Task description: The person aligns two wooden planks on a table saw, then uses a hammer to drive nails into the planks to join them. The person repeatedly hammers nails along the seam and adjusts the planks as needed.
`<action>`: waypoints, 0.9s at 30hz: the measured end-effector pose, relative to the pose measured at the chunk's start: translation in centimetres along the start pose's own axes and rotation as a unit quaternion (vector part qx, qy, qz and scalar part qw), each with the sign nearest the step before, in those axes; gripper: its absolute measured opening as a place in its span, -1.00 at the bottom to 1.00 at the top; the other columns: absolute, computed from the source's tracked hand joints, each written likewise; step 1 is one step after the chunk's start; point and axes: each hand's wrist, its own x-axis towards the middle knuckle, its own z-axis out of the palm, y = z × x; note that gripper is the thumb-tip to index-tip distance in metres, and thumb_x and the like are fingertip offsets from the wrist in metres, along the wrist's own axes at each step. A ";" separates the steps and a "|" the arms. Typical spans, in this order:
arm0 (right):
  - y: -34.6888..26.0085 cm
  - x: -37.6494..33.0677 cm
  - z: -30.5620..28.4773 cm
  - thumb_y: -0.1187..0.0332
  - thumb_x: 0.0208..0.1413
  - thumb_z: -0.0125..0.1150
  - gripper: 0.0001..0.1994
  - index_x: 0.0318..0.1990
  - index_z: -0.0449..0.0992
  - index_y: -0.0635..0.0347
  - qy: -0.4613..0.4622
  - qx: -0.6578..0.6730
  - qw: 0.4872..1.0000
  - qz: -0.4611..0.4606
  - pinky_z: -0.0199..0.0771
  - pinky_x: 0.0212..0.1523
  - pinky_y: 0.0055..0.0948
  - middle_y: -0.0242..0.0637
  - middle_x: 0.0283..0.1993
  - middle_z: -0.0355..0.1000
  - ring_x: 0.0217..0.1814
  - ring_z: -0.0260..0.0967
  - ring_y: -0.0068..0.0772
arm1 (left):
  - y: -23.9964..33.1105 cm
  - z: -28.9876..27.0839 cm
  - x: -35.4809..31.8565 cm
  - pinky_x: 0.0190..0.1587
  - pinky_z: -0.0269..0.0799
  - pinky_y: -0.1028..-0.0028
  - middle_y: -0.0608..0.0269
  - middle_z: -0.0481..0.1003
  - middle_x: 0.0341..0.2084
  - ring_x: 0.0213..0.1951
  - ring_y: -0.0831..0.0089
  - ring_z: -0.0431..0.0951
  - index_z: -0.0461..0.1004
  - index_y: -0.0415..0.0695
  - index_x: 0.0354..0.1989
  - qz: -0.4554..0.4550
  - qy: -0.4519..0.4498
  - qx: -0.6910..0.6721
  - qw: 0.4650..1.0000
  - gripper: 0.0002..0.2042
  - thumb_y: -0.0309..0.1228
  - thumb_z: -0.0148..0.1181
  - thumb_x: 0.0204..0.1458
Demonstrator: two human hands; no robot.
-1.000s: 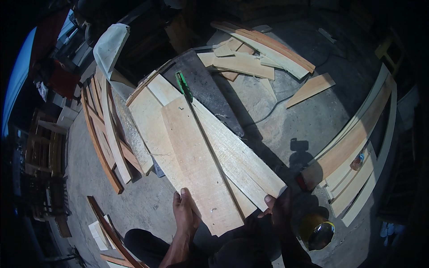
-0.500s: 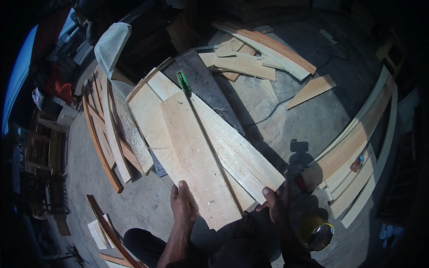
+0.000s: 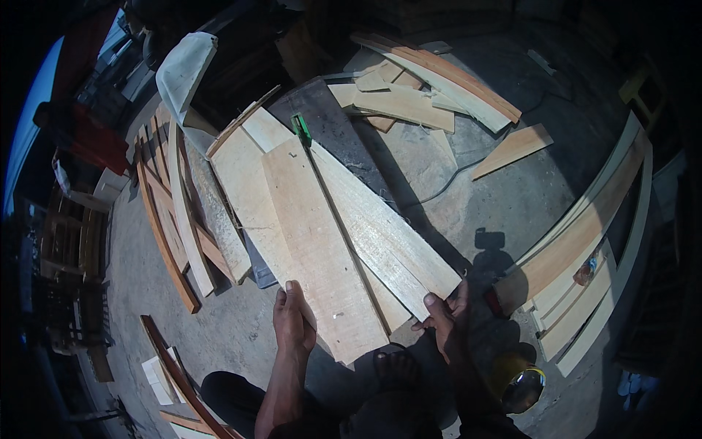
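Note:
My left hand [image 3: 295,325] is closed on the near left edge of the pale boards, thumb on top. A pinkish wooden board [image 3: 314,241] lies lengthwise over a wider pale panel [image 3: 241,194]. Beside it, a long pale plank [image 3: 380,234] slants down to the right, and my right hand [image 3: 447,322] grips its near corner, thumb above and fingers beneath. At the far end, a small green piece [image 3: 300,129] stands at the gap between board and plank. The wood rests on a dark flat-topped stand [image 3: 314,102].
Offcuts [image 3: 402,106] lie on the floor ahead, with a cable [image 3: 446,183] near them. Long strips [image 3: 175,212] lean at the left; more planks [image 3: 578,227] lie at the right. A shiny round object [image 3: 525,388] sits near my right knee. A person in red [image 3: 102,143] is at far left.
Both hands and the boards have shifted slightly forward, away from me, and a little left. The person in red at the far left has changed position.

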 end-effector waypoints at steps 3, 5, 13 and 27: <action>-0.3 -0.6 -0.3 0.43 0.26 0.29 -0.05 0.62 -0.28 0.01 0.014 -0.015 1.000 -0.020 0.81 -0.29 -0.32 0.18 0.27 0.37 0.02 0.59 -0.15 | -0.8 -0.7 -1.9 0.25 0.42 0.43 0.18 0.49 0.01 0.11 0.44 0.49 0.35 -0.26 0.14 -0.024 0.012 0.000 1.000 -0.64 -0.18 0.08 0.46; -0.6 -1.1 -0.6 0.46 0.24 0.29 -0.02 0.63 -0.32 0.01 0.006 -0.038 0.999 -0.033 0.79 -0.23 -0.33 0.18 0.24 0.40 -0.03 0.61 -0.19 | -1.8 -1.0 -3.6 0.33 0.35 0.35 0.11 0.44 0.12 0.20 0.34 0.46 0.29 -0.31 0.22 -0.035 0.028 0.038 0.998 -0.55 -0.12 0.03 0.47; -0.1 -1.2 -1.4 0.69 0.15 0.26 0.04 0.64 -0.33 0.12 -0.043 -0.052 0.996 -0.060 0.75 -0.20 -0.38 0.13 0.18 0.48 -0.09 0.62 -0.29 | -1.3 0.7 -6.2 0.21 0.20 0.31 -0.08 0.42 0.12 0.15 0.32 0.38 0.18 -0.42 0.35 -0.046 0.023 0.180 0.982 -0.35 -0.11 0.21 0.36; -0.8 0.6 0.0 0.65 0.19 0.28 -0.01 0.63 -0.29 0.14 -0.048 -0.096 0.991 -0.075 0.77 -0.20 -0.41 0.09 0.11 0.52 -0.09 0.64 -0.30 | -0.3 2.4 -4.7 0.56 -0.02 0.15 -0.28 0.25 0.39 0.49 0.13 0.18 0.02 -0.52 0.45 0.006 -0.031 0.124 0.992 -0.27 -0.14 0.15 0.40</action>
